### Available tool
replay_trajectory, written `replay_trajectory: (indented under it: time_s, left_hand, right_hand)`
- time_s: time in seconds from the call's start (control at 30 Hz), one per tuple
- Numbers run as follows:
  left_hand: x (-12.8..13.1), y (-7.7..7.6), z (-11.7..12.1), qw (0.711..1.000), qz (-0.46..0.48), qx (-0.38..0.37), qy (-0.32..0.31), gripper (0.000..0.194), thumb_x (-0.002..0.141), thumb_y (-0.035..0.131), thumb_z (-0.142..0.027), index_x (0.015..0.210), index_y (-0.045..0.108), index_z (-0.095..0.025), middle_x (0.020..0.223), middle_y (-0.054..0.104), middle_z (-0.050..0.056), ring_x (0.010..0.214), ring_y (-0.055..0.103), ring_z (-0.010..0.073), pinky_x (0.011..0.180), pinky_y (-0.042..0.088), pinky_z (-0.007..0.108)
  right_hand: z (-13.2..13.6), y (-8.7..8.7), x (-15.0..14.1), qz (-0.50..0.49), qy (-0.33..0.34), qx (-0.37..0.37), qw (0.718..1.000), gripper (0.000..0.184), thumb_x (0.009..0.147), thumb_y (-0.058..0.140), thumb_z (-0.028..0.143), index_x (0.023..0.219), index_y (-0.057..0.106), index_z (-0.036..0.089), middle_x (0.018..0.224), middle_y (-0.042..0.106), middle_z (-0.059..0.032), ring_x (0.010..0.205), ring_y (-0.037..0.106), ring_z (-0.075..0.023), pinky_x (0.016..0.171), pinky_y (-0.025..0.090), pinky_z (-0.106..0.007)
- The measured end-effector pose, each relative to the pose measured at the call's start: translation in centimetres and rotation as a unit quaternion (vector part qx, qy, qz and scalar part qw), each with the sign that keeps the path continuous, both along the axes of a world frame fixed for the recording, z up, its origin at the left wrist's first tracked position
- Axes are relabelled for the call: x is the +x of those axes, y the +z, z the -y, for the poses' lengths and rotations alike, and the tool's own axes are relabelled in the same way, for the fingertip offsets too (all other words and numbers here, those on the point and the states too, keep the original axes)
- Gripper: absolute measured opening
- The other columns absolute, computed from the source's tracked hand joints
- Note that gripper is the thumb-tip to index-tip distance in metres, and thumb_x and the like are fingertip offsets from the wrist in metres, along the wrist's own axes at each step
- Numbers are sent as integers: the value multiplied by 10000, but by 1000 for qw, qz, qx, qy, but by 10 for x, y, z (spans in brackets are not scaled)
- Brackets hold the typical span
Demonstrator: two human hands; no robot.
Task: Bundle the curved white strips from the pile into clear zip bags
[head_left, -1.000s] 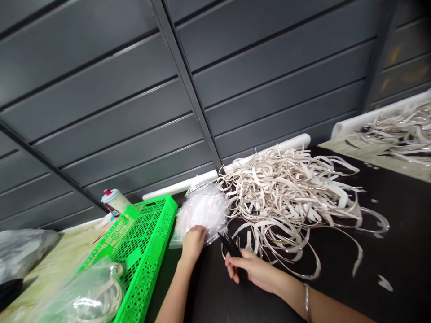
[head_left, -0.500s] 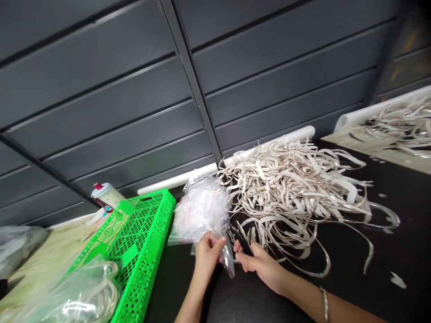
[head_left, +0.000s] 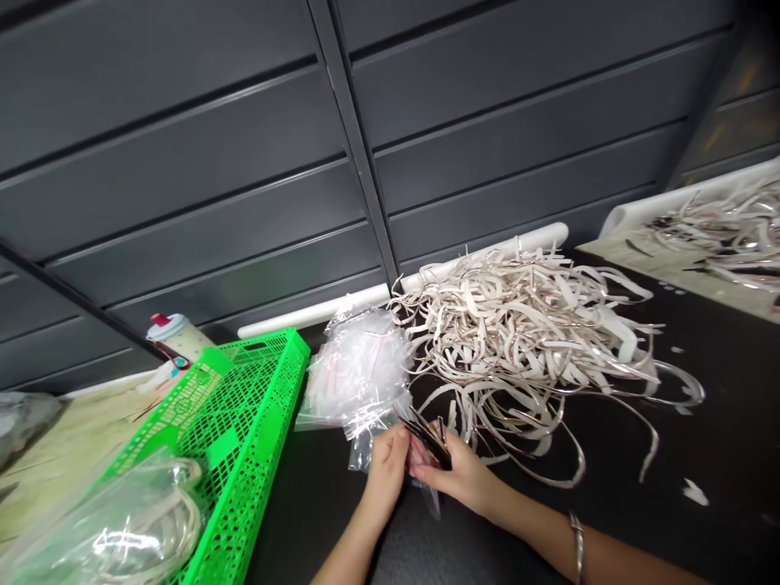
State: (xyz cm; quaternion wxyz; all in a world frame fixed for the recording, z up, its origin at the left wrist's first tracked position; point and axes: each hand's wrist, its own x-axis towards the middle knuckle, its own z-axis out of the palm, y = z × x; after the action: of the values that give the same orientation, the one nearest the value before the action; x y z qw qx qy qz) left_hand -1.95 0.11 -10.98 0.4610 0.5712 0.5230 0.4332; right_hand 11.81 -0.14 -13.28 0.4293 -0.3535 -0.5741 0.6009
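Observation:
My left hand (head_left: 388, 459) is closed on a small clear zip bag (head_left: 431, 497), which hangs between my two hands. Fingers of my right hand (head_left: 464, 478) are wrapped round a bundle of dark, shiny-edged strips (head_left: 431, 439) that points up and left, against the bag; whether its end is inside the mouth cannot be made out. Just beyond my left hand lies a heap of clear zip bags (head_left: 359, 370) with red lines. Past my right hand spreads a large tangled pile of pale strips (head_left: 524, 325) with shiny edges.
On the left stands a green plastic basket (head_left: 244, 487), with a filled clear bag (head_left: 131, 528) of pale strips over its near end. A lidded cup (head_left: 179, 335) is behind it. White rolls (head_left: 322, 313) line the grey wall. A scrap (head_left: 695, 492) lies on the black table (head_left: 609, 520).
My hands have come together, and the bundle in my right hand now meets the zip bag in my left. The view has shifted slightly.

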Motion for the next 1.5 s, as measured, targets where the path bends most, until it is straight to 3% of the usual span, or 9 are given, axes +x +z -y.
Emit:
replay_trajectory:
  time_s: [0.17, 0.27, 0.4, 0.57, 0.8, 0.9, 1.03, 1.27, 1.5]
  left_hand:
    - [-9, 1, -6, 998, -36, 25, 46, 387, 775, 533, -507, 571, 480, -182, 453, 462, -34, 414, 433, 99, 448, 354, 213]
    - [-19, 6, -10, 986, -67, 90, 127, 126, 703, 582, -277, 779, 535, -189, 668, 538, -18, 570, 480, 112, 535, 379, 207]
    - [-31, 18, -12, 974, -147, 154, 77, 374, 650, 488, -159, 1004, 600, -198, 1019, 613, 54, 718, 544, 155, 572, 403, 233]
    - [-33, 23, -12, 978, -171, 116, 34, 202, 749, 546, -300, 815, 683, -166, 736, 659, 41, 625, 547, 157, 580, 398, 241]
    - [-25, 15, -10, 980, -163, 97, 62, 215, 746, 572, -326, 667, 692, -166, 565, 609, 9, 512, 481, 127, 514, 347, 223]
    - [-17, 12, -6, 985, -144, 80, 48, 202, 731, 578, -296, 614, 685, -171, 534, 607, 4, 501, 494, 123, 496, 349, 212]
    - [-13, 6, -4, 994, -100, 32, 12, 201, 729, 547, -260, 600, 666, -162, 472, 587, -3, 428, 512, 115, 436, 364, 200]
    - [-15, 2, -7, 999, -18, -49, 1, 340, 585, 472, -103, 865, 660, -146, 687, 651, 2, 333, 456, 53, 338, 323, 167]
    - [-12, 22, 3, 992, 68, -100, -31, 466, 519, 421, -102, 936, 626, -124, 678, 618, -4, 306, 335, 4, 323, 240, 141]
  right_hand:
    - [-3, 6, 0, -26, -36, -66, 997, 272, 723, 623, 437, 739, 510, 191, 621, 520, 12, 592, 499, -160, 623, 435, -315]
    - [-6, 6, 3, -16, -36, -62, 997, 301, 724, 617, 471, 735, 521, 186, 593, 475, 26, 540, 436, -130, 557, 392, -283]
    - [-10, 7, 5, 4, -4, -48, 999, 312, 739, 615, 475, 814, 563, 177, 636, 508, 13, 542, 424, -121, 524, 360, -259]
    - [-14, 13, 12, 23, 18, -52, 998, 330, 737, 628, 484, 842, 594, 173, 642, 527, 8, 551, 437, -127, 527, 351, -257]
    - [-14, 39, 26, -113, -114, -22, 987, 432, 806, 492, 601, 655, 490, 197, 550, 449, 13, 501, 393, -125, 532, 349, -277]
    - [-3, 43, 22, -139, -56, -29, 988, 405, 808, 475, 616, 758, 509, 215, 677, 538, -23, 646, 498, -181, 648, 413, -318]
    - [6, 31, 9, 15, 39, 13, 999, 383, 854, 445, 545, 730, 552, 199, 737, 595, -50, 733, 552, -207, 746, 414, -345]
    - [-7, 6, 6, 195, 46, 84, 976, 229, 816, 468, 378, 739, 567, 187, 711, 645, -62, 678, 604, -235, 681, 428, -342]
    - [-1, 31, 6, 135, 133, 37, 981, 249, 821, 500, 354, 856, 646, 156, 813, 668, -42, 803, 607, -222, 765, 429, -325]
